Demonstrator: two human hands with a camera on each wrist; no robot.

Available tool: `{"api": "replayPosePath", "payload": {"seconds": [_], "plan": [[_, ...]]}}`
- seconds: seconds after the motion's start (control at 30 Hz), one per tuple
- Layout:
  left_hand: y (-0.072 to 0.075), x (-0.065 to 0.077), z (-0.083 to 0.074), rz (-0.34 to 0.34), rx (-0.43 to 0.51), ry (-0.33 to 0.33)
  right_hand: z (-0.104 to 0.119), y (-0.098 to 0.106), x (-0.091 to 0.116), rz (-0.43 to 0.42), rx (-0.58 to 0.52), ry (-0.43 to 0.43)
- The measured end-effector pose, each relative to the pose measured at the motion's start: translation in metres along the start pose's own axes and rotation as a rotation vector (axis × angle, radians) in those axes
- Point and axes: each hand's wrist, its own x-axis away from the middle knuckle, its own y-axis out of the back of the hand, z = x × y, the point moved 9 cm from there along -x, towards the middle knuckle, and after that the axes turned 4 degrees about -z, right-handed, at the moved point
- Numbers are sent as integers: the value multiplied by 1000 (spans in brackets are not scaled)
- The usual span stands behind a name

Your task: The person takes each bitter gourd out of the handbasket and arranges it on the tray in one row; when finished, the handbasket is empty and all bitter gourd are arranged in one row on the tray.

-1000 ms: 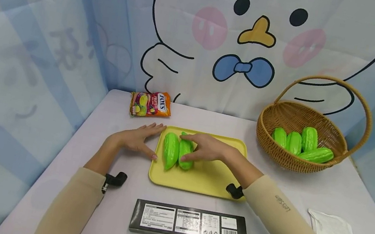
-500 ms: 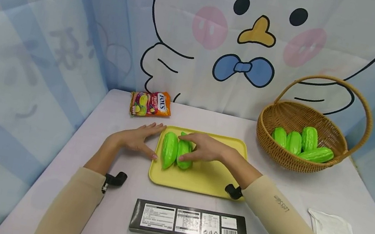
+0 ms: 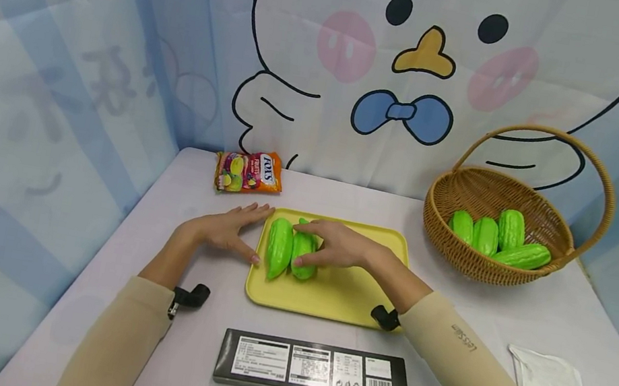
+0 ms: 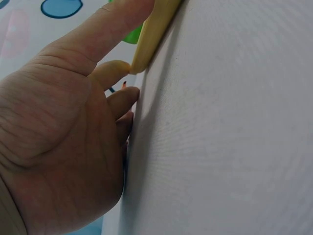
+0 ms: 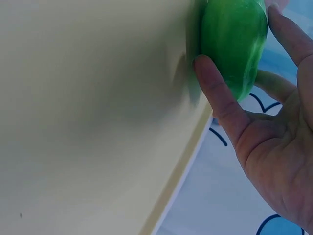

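Note:
Two bright green toy bitter melons lie side by side, lengthwise, on the left part of a yellow tray (image 3: pixel 348 295). My right hand (image 3: pixel 341 243) holds the right bitter melon (image 3: pixel 302 267) from above, its thumb on the near end and the fingers reaching over the far end. In the right wrist view the thumb and fingers span this melon (image 5: pixel 234 44). Just left of it, against its side, is the left bitter melon (image 3: pixel 279 249). My left hand (image 3: pixel 223 230), fingers spread and fairly straight, rests at the tray's left edge. In the left wrist view its thumb and index finger touch the tray's rim (image 4: pixel 156 36).
A wicker basket (image 3: pixel 442 242) with several green bitter melons stands at the back right. An orange snack packet (image 3: pixel 249 172) lies behind the tray. In front is a black flat box (image 3: pixel 314 371) with white labels. A white folded cloth (image 3: pixel 550 385) lies at the right.
Both melons on the tray have shifted slightly left, together with my right hand, mostly in the first half second. The left hand and the tray have stayed in place.

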Motion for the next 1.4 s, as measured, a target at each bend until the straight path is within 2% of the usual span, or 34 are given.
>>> {"api": "replayPosePath", "payload": {"seconds": [0.4, 0.63, 0.93, 1.13, 1.4], "plan": [[0, 1, -2, 1, -6, 0, -6, 1, 3, -6, 11, -20], [0, 0, -1, 0, 3, 3, -12, 13, 13, -43, -33, -62], [0, 0, -2, 2, 0, -4, -13, 56, 34, -267, -27, 4], [0, 2, -4, 3, 9, -10, -18, 82, 55, -440, -1, 11], [0, 2, -5, 0, 18, -16, -28, 112, 83, -604, -53, 21]]}}
